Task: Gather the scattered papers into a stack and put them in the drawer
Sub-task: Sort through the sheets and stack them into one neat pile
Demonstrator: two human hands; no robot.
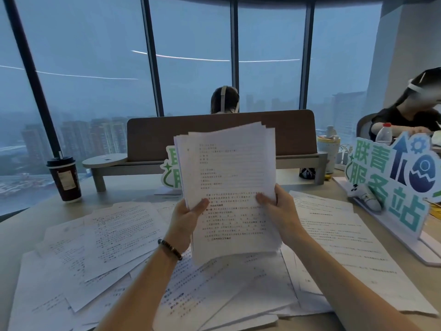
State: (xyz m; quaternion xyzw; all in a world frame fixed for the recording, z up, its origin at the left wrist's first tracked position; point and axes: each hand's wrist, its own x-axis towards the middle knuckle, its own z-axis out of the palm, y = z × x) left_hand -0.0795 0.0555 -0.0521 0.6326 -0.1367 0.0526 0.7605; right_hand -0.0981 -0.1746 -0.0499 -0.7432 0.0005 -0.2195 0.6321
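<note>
Many loose sheets (124, 237) beneath stack (229, 187)

Loose papers (124, 237) cover the desk (28, 225); cup (64, 179) behind-left, sign (391, 185) right.

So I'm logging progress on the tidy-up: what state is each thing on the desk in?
Held sheaf of white printed papers: upright, edges uneven.
Left hand: gripping the sheaf's left edge.
Right hand: gripping its right edge.
Loose white sheets: scattered flat across the desk.
Dark paper coffee cup: upright, lidded.
</note>
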